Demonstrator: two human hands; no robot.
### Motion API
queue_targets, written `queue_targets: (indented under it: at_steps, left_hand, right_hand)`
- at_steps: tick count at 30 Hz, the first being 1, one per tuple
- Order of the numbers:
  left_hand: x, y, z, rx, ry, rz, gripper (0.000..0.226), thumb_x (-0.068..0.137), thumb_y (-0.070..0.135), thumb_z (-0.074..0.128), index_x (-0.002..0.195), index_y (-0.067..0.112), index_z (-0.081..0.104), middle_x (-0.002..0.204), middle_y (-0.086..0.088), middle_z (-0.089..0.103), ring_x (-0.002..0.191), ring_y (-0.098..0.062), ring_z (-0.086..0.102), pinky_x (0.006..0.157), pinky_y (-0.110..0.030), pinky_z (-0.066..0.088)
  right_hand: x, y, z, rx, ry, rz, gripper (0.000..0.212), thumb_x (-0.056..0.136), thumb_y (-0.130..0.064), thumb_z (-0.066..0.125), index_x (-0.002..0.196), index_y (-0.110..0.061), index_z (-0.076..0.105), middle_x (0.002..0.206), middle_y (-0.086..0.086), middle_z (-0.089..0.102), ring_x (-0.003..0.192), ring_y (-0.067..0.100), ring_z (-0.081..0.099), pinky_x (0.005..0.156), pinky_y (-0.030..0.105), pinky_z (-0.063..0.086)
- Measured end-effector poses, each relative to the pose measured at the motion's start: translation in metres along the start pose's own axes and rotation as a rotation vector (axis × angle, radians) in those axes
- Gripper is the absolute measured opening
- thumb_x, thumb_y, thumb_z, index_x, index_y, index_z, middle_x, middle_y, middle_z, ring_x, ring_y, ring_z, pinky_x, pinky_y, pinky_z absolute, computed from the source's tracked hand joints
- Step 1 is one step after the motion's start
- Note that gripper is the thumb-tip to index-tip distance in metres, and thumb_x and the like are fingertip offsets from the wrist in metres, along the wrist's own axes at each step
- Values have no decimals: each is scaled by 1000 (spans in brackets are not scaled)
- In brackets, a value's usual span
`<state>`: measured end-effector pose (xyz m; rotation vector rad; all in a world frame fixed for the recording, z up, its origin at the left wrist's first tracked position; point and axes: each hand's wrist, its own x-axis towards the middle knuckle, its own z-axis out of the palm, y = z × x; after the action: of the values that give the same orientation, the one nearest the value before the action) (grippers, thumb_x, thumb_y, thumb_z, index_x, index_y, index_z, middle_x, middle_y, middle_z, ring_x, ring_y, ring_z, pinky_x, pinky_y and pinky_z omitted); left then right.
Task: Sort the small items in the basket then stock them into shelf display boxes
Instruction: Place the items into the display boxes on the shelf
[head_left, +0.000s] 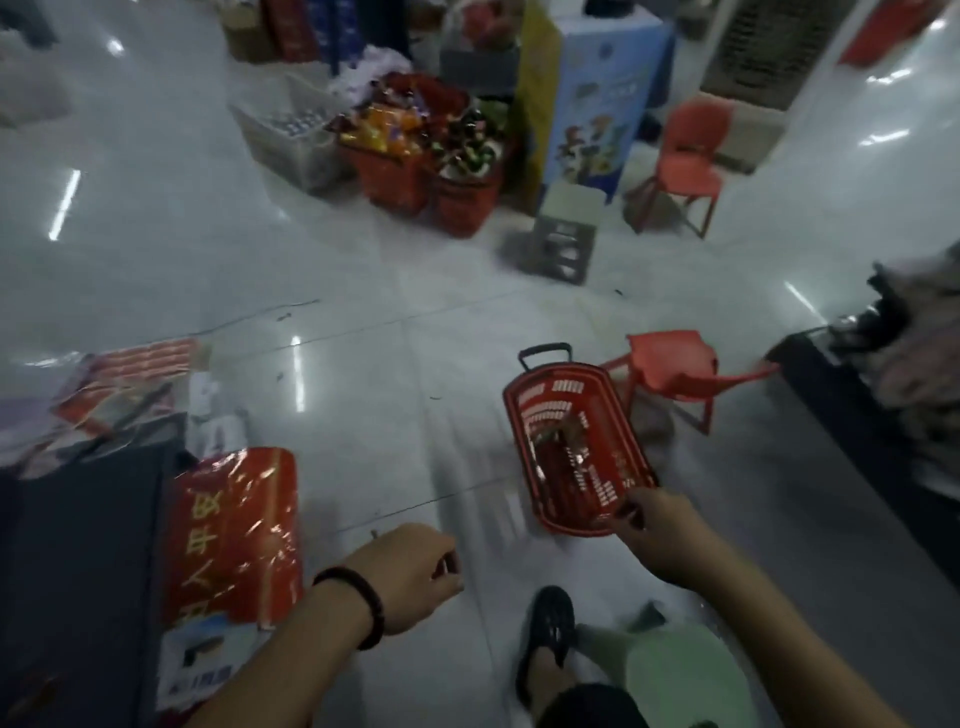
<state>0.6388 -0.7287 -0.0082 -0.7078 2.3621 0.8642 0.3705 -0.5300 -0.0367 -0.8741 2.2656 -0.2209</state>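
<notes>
A red plastic basket with a black handle lies on the white tiled floor, with a few dark red small items in its bottom. My right hand grips the basket's near rim, fingers curled over the edge. My left hand, with a dark bead bracelet on the wrist, hovers over the floor to the left, fingers loosely curled; it seems to hold nothing. The frame is motion-blurred.
Red foil-wrapped packs lie at the left on a dark surface. Full red baskets and a clear crate stand at the back. Two red chairs, a grey stool and my foot are nearby.
</notes>
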Motion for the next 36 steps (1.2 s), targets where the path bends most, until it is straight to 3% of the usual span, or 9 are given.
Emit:
queue_targets:
  at_steps: [6, 9, 12, 15, 19, 22, 26, 30, 36]
  left_hand:
    - [187, 66, 10, -42, -186, 6, 22, 101, 48, 57, 112, 31, 66, 108, 11, 68, 95, -9, 64, 85, -27, 54]
    - [272, 75, 20, -116, -275, -35, 16, 102, 43, 58, 110, 31, 66, 109, 9, 68, 94, -6, 63, 86, -23, 54]
    - [358, 77, 40, -216, -304, -95, 7, 100, 40, 61, 95, 38, 64, 100, 10, 70, 90, -4, 64, 73, -15, 47]
    - [445, 75, 72, -353, -281, -156, 4, 99, 36, 64, 96, 37, 67, 98, 13, 69, 88, 0, 64, 66, -10, 43]
    - [560, 67, 122, -605, -266, -289, 6, 100, 30, 64, 105, 29, 68, 99, 5, 72, 85, -9, 72, 66, -23, 56]
    - [644, 58, 164, -758, -263, -386, 7, 101, 24, 64, 107, 21, 67, 101, -1, 72, 77, -13, 72, 63, -27, 58]
    - [741, 45, 216, -955, -161, -518, 4, 100, 25, 67, 103, 23, 67, 107, -7, 74, 83, -19, 73, 67, -31, 60]
    - [835, 28, 264, -1136, -9, -655, 17, 83, 40, 78, 96, 31, 70, 108, -5, 77, 102, -29, 74, 96, -50, 60]
    - [917, 49, 292, -1199, 274, -703, 28, 95, 22, 72, 122, 15, 72, 112, -1, 75, 104, -23, 71, 98, -40, 57]
  right_hand:
    - [91, 120, -38, 66, -77, 182, 26, 102, -25, 60, 126, -21, 67, 120, 2, 69, 99, 18, 61, 89, 30, 52]
    - [147, 156, -43, 127, -90, 219, 22, 102, -26, 58, 122, -21, 66, 109, 0, 66, 93, 18, 61, 82, 29, 49]
    - [209, 180, -33, 181, -100, 215, 16, 102, -29, 59, 113, -21, 67, 106, -3, 69, 92, 17, 65, 78, 28, 50]
    - [278, 205, -15, 247, -142, 199, 12, 102, -33, 62, 110, -25, 66, 107, -6, 69, 89, 8, 65, 72, 22, 50]
    - [370, 248, 5, 238, -108, 227, 14, 100, -35, 67, 112, -28, 64, 106, -10, 67, 80, -4, 59, 64, 11, 42]
    - [437, 276, 22, 153, -28, 215, 17, 99, -36, 68, 113, -27, 65, 108, -5, 64, 85, 4, 58, 69, 20, 44]
    - [526, 304, 62, 54, 88, 126, 20, 97, -38, 65, 115, -28, 63, 109, -9, 53, 93, 15, 57, 76, 33, 48]
    - [591, 331, 101, 85, 303, 72, 23, 97, -37, 64, 114, -21, 61, 105, -10, 48, 84, 17, 56, 67, 35, 47]
    - [618, 356, 153, 253, 463, -2, 18, 102, -35, 57, 104, -17, 58, 81, -7, 54, 71, 17, 56, 61, 40, 50]
